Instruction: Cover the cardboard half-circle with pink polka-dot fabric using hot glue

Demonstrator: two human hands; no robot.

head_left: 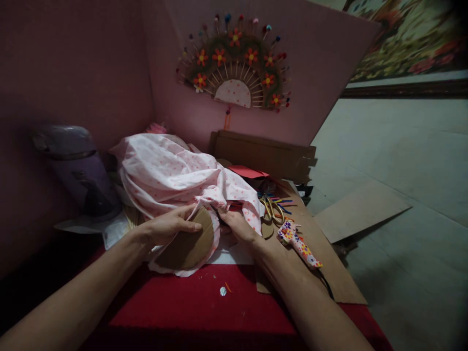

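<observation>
My left hand (173,224) is closed on a rounded piece of brown cardboard (188,243), thumb flat on its face. Polka-dot cloth (214,239), white with pink dots, lies behind the cardboard and sticks out past its curved edge. The same cloth runs back into a large draped heap (161,168). My right hand (236,222) is closed at the cloth beside the cardboard's upper right edge. Something thin and dark shows by its fingertips; what it grips is mostly hidden.
Gold-handled scissors (272,212) and a glue gun wrapped in flowered material (300,246) lie right, on a cardboard sheet (329,263). A decorated fan (234,73) hangs on the pink board behind. A purple container (86,180) stands left. Red cloth (175,307) covers the table.
</observation>
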